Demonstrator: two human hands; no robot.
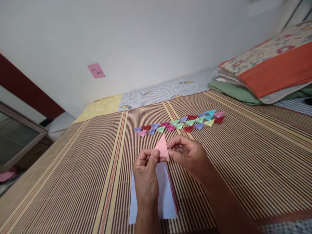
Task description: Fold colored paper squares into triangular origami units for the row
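Observation:
A folded pink paper (162, 148) in a triangle shape is held up over the mat, its point toward the wall. My left hand (147, 169) pinches its lower left part, thumb on top and fingers beneath. Along its right edge, my right hand (188, 156) has curled fingers, with the thumb and index tips at the paper. Under my left wrist lies a stack of paper (167, 198), pale blue on top with pink and darker sheets at its side. Just beyond my hands, several small folded paper triangles (180, 125) in many colours lie in slanting rows.
A striped bamboo mat (80, 169) covers the bed. Folded bedding (275, 65) in orange, floral and green is piled at the far right. A pink note (96, 70) is stuck to the white wall (151, 42). At the left stands a glass-fronted cabinet (19, 136).

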